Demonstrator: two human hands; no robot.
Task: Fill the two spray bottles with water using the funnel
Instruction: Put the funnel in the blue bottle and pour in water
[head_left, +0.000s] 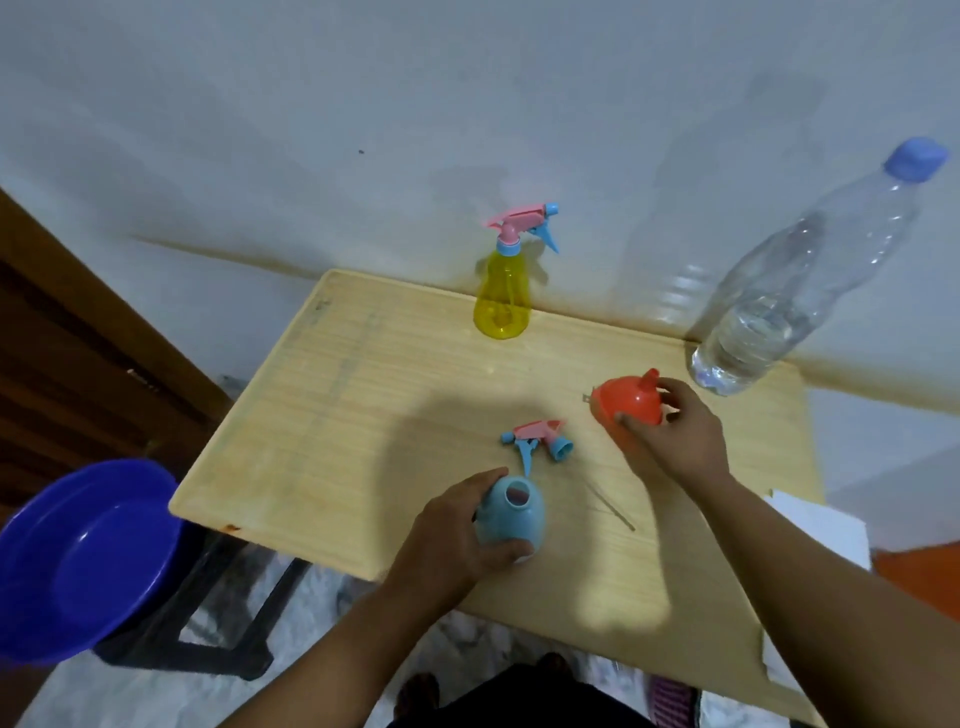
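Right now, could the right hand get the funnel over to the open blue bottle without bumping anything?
Probably yes. The right hand already grips the orange funnel, and the blue bottle, held by the left hand, stands open. Only the loose spray head lies between them, low on the table.

A single wide-angle head view looks forward and steeply down from above the near edge of the bench (363, 395), close over it, facing the wall (467, 104) behind.

Blue bottle (511, 512) upright, uncapped; yellow bottle (502, 296) capped, far edge; orange funnel (628, 402) inverted.
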